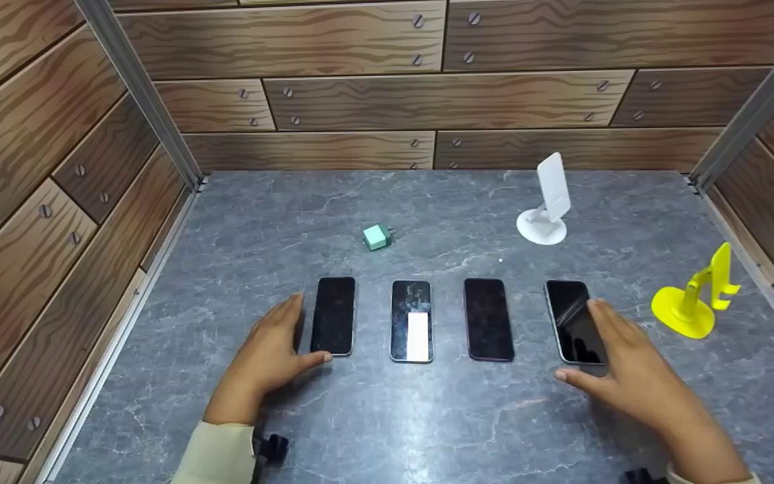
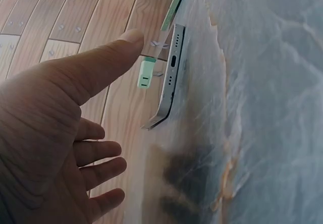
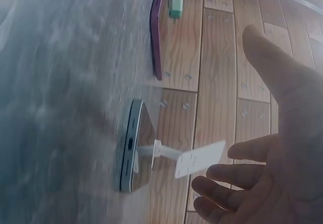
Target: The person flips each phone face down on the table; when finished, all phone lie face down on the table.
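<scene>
Several smartphones lie flat in a row, dark screens up. My left hand (image 1: pixel 267 359) is beside the leftmost smartphone (image 1: pixel 333 316), thumb near its lower edge and fingers along its left side. In the left wrist view that hand's thumb (image 2: pixel 101 65) is extended and its palm holds nothing. At the other end, my right hand (image 1: pixel 639 376) is by the rightmost smartphone (image 1: pixel 572 319), with fingertips overlapping its right edge in the head view. The right wrist view shows those fingers (image 3: pixel 242 176) spread and apart from the phone. Between them lie a phone with a bright reflection (image 1: pixel 417 336) and a red-edged phone (image 1: pixel 489 319).
Behind the row sits a mint-green charger plug (image 1: pixel 376 236). A white phone stand (image 1: pixel 543 225) is at the back right, and a yellow phone stand (image 1: pixel 686 312) stands right of the right hand. Wood-patterned walls (image 1: pixel 347 101) enclose the grey marbled table (image 1: pixel 454 423).
</scene>
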Available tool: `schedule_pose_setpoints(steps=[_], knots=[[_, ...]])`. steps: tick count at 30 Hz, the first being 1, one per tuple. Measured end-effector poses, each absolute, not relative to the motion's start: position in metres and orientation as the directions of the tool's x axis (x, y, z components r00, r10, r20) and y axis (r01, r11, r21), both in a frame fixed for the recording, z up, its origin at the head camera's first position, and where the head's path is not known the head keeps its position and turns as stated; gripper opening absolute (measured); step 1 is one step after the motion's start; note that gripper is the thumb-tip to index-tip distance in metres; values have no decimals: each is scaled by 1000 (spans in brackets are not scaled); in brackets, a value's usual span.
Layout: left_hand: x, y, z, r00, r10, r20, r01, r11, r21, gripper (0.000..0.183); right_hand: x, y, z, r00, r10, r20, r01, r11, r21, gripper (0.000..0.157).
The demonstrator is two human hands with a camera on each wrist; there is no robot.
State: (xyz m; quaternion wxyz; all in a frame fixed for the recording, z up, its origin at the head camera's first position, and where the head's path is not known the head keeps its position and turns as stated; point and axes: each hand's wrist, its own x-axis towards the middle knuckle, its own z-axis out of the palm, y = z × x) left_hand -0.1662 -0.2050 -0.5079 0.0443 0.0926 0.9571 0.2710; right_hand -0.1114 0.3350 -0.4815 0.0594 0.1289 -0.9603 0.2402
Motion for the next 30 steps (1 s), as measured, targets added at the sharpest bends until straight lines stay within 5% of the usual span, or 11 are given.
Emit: schedule_pose_setpoints(steps=[13, 30], knots=[[-172, -199, -518, -979, 202, -37, 155, 846, 509, 119, -115, 303, -472, -967, -247, 61, -248, 862, -441, 128], [-174, -195, -520, -975, 221, -21, 183, 854, 486, 101, -118, 266, -479, -941, -323, 98, -333, 839, -429, 125]])
